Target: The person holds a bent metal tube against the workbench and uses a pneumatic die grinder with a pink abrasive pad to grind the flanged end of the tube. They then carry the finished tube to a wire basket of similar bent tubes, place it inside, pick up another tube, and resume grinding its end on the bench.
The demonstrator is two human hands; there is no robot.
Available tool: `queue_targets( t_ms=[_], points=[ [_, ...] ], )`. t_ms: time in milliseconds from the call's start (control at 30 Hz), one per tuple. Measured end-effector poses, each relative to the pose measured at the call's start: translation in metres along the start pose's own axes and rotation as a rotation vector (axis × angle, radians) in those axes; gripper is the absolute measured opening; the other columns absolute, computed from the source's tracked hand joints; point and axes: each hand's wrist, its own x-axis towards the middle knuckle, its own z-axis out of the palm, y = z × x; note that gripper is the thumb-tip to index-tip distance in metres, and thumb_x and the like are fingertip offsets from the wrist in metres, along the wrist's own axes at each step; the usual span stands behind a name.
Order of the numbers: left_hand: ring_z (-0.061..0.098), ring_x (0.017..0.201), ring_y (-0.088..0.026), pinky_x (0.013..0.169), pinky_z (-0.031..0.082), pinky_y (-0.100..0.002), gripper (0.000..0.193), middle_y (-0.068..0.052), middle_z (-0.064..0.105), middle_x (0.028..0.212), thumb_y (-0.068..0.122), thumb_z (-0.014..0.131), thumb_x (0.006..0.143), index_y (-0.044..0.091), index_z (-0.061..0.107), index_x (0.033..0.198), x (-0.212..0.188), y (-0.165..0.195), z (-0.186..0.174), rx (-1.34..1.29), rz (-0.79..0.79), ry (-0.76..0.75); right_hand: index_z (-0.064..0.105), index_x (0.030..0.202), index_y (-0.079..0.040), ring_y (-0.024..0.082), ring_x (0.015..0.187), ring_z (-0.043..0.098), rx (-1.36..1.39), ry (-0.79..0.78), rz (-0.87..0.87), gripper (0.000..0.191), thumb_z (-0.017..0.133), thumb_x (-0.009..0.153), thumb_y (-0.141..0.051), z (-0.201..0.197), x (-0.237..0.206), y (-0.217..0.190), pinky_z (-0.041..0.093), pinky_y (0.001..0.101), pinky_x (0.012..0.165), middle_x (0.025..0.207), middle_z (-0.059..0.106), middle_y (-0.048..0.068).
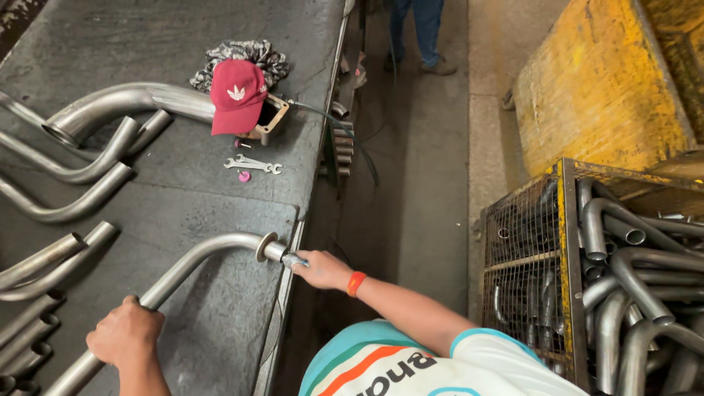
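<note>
Nearest us, our left hand [126, 331] wraps around the lower straight run of a bent steel pipe [192, 258] lying on the dark worktop [220, 323]. The pipe is dull grey, curves up and to the right, and carries a round flange [264, 247] close to its end at the worktop's edge. Our right hand [320, 269], with an orange wristband [356, 283], closes on that tip. To our right, a yellow-framed wire-mesh cage [529, 268] is packed with similar bent pipes [631, 279]. More pipes [70, 172] lie across the worktop's left side. Farther off we see a red cap [237, 94], two small spanners [253, 166], a concrete floor [418, 183] and another person's legs [419, 33].
</note>
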Motion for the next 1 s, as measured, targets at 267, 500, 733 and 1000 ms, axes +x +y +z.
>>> queue_targets(
  t_ms=[267,500,733,1000],
  points=[
    [0.078,0.094,-0.030,0.074,0.053,-0.041,0.025,-0.007,0.082,0.097,0.029,0.063,0.084,0.026,0.078,0.103,-0.001,-0.001,0.006,0.016,0.002,0.023,0.068,0.124,-0.014,0.039,0.082,0.072,0.021,0.016,-0.049,0.041,0.059,0.095,-0.040,0.004,0.003,0.007,0.054,0.0484,0.074,0.086,0.072,0.020],
    [0.078,0.090,-0.030,0.073,0.053,-0.042,0.022,-0.009,0.081,0.089,0.029,0.062,0.086,0.027,0.078,0.101,-0.004,0.000,0.009,-0.003,0.003,0.101,0.066,0.126,-0.014,0.039,0.085,0.071,0.001,-0.005,0.056,0.043,0.055,0.095,-0.042,-0.006,-0.005,-0.001,0.054,0.0487,0.076,0.088,0.073,0.021],
    [0.078,0.083,-0.028,0.071,0.053,-0.041,0.019,-0.008,0.081,0.087,0.029,0.062,0.087,0.026,0.079,0.095,-0.006,0.001,0.011,0.021,0.014,0.130,0.067,0.127,-0.015,0.041,0.083,0.070,0.010,0.027,0.020,0.044,0.054,0.095,-0.043,-0.005,-0.008,-0.001,0.053,0.0491,0.075,0.086,0.072,0.020],
    [0.078,0.080,-0.028,0.071,0.052,-0.042,0.021,-0.007,0.081,0.084,0.031,0.063,0.085,0.027,0.079,0.098,-0.007,0.004,0.007,0.035,0.019,0.152,0.062,0.127,-0.010,0.044,0.085,0.069,-0.088,0.052,-0.036,0.042,0.054,0.097,-0.039,-0.005,-0.009,-0.001,0.053,0.0537,0.076,0.089,0.072,0.023]
  ],
)
